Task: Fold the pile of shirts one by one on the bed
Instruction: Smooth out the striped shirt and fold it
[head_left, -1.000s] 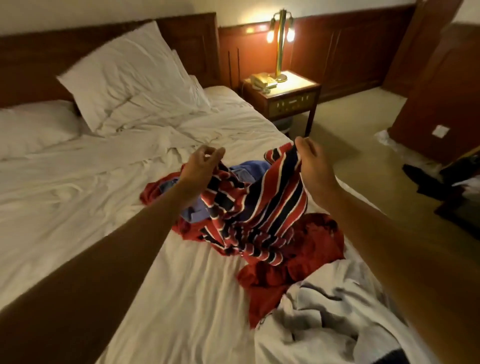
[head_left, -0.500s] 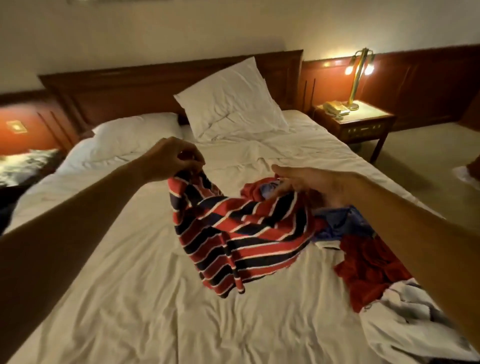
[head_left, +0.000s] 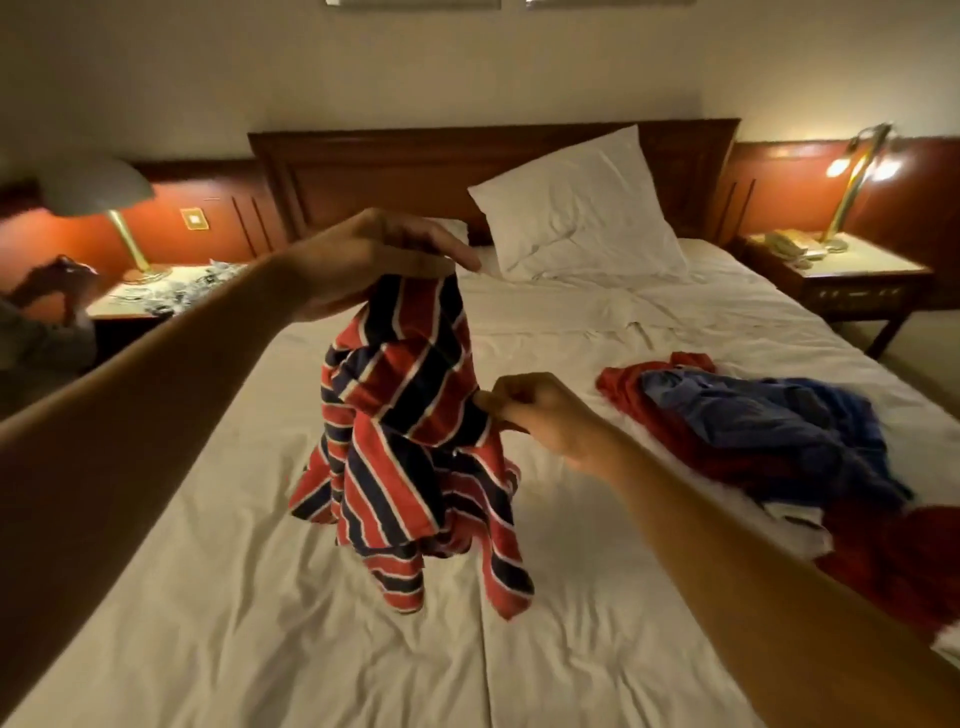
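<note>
A red, navy and white striped shirt (head_left: 410, 447) hangs bunched above the middle of the white bed (head_left: 571, 649). My left hand (head_left: 374, 254) grips its top edge and holds it up. My right hand (head_left: 540, 415) pinches the shirt's right side at mid height. The shirt's lower ends droop down to the sheet. To the right lies the pile of other shirts (head_left: 769, 431): a blue one on top of a red one, with more red and white cloth at the right edge.
A white pillow (head_left: 576, 208) leans on the wooden headboard. Nightstands with lit brass lamps flank the bed, left (head_left: 156, 296) and right (head_left: 852, 270). Another person's hands (head_left: 47, 280) show at the far left edge.
My left hand has lifted the striped shirt higher and clear of the pile. My right hand moved down to pinch its side. The view swung left, so the pile now lies further right.
</note>
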